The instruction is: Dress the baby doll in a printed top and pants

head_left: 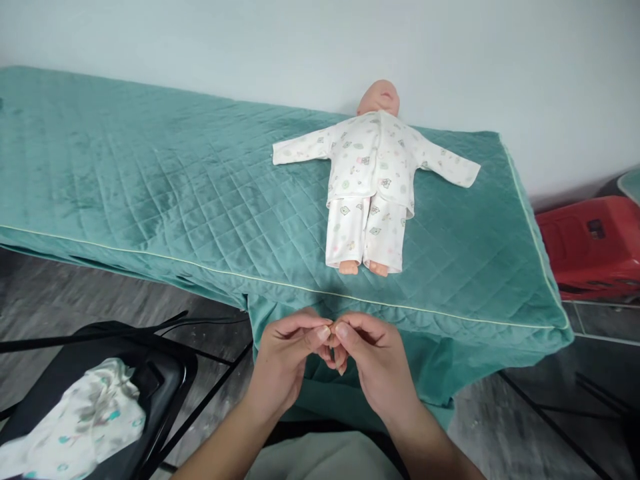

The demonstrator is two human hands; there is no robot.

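Observation:
My left hand (286, 357) and my right hand (376, 357) meet in front of my body, just off the near edge of the padded table. Thumbs and forefingers are pinched, with the fingertips of both hands touching. Whether anything small is between them cannot be seen. Beyond them a baby doll (379, 99) lies on its back, head toward the wall. It wears a white printed jacket (353, 157), its sleeves spread to both sides, and matching trousers (345, 230). The doll's feet poke out of the trouser legs; its hands are hidden in the sleeves.
A green quilted cover (165, 180) drapes the table, which stands against a pale wall (200, 40). At lower left, a black folding chair (173, 373) bears a crumpled white printed cloth (95, 420) and a small dark object. A red plastic item (590, 247) is at the right.

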